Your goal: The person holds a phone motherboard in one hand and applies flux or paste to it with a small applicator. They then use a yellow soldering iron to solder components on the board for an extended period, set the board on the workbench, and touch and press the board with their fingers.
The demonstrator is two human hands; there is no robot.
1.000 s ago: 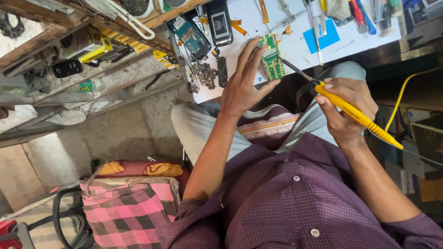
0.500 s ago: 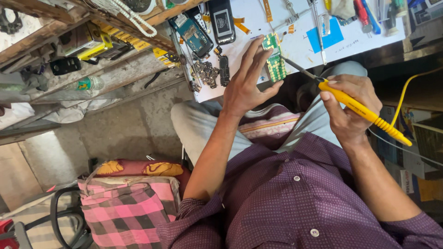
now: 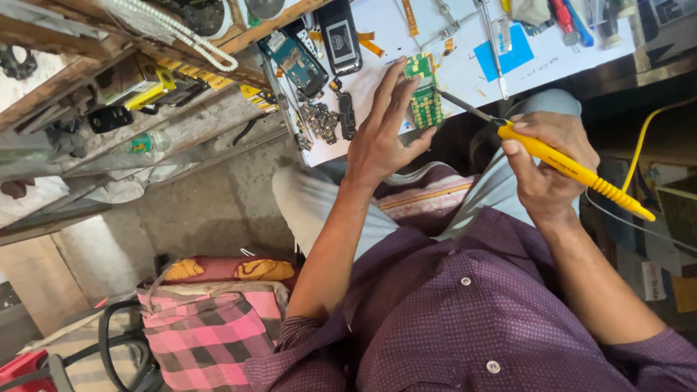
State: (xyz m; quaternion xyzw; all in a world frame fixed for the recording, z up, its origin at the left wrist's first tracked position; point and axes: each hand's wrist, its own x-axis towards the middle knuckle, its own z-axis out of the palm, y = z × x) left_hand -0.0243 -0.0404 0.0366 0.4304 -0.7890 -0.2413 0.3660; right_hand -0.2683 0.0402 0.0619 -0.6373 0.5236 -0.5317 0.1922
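Nearest the camera was the person's purple dotted shirt [image 3: 465,319] with its buttons, and beside the body, lower left in the view, a pink checked cloth bag [image 3: 207,330] with a dark strap, lying against a red and yellow patterned cushion [image 3: 225,270].

From the shirt both forearms reached toward the white worktop [image 3: 465,69]. The right hand [image 3: 544,163] was closed around the yellow handle of a soldering iron [image 3: 566,167], fingers wrapped and pressed on it in a pen-like grip; the yellow cord [image 3: 646,134] ran off to the right. The iron's dark metal shaft pointed up and left, its tip touching or just at the right edge of a green circuit board [image 3: 425,98]; which of the two could not be told.

The left hand [image 3: 385,134] lay with fingers spread, the palm over the table edge, fingertips resting on the board's left side and the thumb near its lower corner, steadying it flat on the worktop rather than pinching it. The board sat near the table's front edge, between the two hands.

Just left of that hand were small dark phone parts [image 3: 327,120], and beyond them a blue-backed opened phone [image 3: 296,62] and a black phone [image 3: 341,36]. Farther along the worktop lay tweezers [image 3: 494,47], a blue paper square [image 3: 508,54] and screwdrivers [image 3: 573,18] at the far edge. To the left, wooden shelves [image 3: 109,87] held yellow and black items.
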